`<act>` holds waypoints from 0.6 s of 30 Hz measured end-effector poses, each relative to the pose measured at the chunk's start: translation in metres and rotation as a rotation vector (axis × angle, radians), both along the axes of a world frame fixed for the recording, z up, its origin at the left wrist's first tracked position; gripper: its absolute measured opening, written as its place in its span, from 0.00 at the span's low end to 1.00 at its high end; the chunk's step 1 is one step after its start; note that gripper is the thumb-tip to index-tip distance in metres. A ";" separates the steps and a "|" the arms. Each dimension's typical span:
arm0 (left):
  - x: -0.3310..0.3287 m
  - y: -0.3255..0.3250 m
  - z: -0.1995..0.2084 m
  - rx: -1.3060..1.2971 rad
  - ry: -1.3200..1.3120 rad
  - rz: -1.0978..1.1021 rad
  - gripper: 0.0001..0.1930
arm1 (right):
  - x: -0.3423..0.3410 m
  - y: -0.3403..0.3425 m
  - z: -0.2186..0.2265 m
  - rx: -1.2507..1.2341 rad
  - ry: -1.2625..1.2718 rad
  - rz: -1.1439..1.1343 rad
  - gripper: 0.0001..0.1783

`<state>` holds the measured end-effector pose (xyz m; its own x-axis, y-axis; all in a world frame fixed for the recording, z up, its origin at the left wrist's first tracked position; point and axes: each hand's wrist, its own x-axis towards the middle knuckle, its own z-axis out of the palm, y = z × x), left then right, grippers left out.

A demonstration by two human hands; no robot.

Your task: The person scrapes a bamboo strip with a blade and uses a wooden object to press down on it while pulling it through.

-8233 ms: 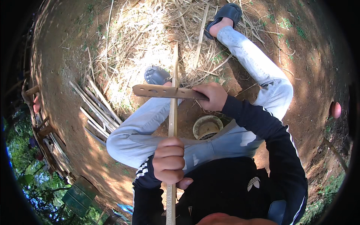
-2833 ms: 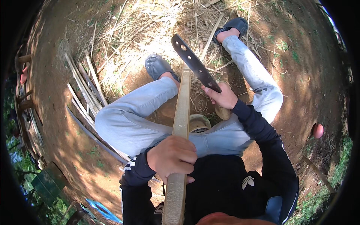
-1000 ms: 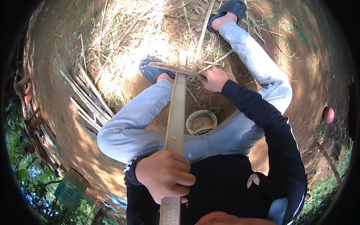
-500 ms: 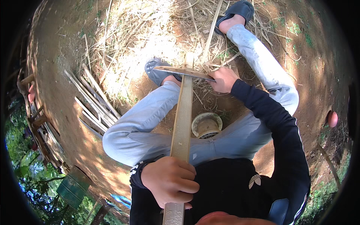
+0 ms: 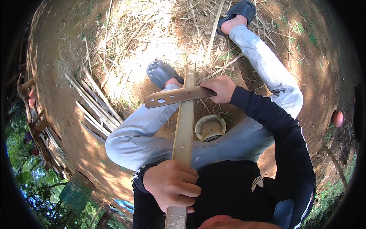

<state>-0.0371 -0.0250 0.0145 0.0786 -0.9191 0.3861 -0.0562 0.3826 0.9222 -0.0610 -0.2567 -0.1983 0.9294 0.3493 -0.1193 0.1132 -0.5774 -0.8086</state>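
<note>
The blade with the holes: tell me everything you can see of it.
The blade is long, flat and brownish, probably metal, with a blunt, squared far end and a darker lower edge. Several holes run along it, one near that end clearly larger. It lies crosswise over the pale strip, its far end toward the left; whether it touches the strip is unclear. The right one of the hands grips its near end, where any handle is hidden.

2 hands, 1 left hand (image 5: 172,186) and 1 right hand (image 5: 220,90); 1 flat blade (image 5: 176,96) with at least 3 holes; 1 long pale strip (image 5: 183,133); 2 dark shoes (image 5: 160,73); 1 round container (image 5: 198,127); at least 5 loose sticks (image 5: 92,100); 1 green panel (image 5: 76,192).
</note>
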 end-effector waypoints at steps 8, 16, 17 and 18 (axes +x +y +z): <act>-0.002 0.004 0.000 -0.016 -0.002 -0.013 0.21 | -0.011 -0.016 -0.056 -0.361 0.302 -0.076 0.12; 0.008 -0.008 0.004 -0.029 -0.029 -0.068 0.20 | 0.014 -0.052 -0.079 -0.506 0.395 -0.169 0.15; 0.009 -0.009 0.004 -0.029 -0.037 -0.074 0.20 | 0.018 -0.053 -0.080 -0.518 0.382 -0.141 0.16; 0.008 -0.008 0.005 -0.012 -0.022 -0.053 0.21 | 0.018 -0.045 -0.068 -0.461 0.437 -0.151 0.17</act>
<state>-0.0293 -0.0328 0.0197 0.0218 -0.9169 0.3985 -0.0555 0.3969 0.9162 -0.0427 -0.3016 -0.2665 0.7960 0.0410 -0.6040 -0.2797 -0.8599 -0.4269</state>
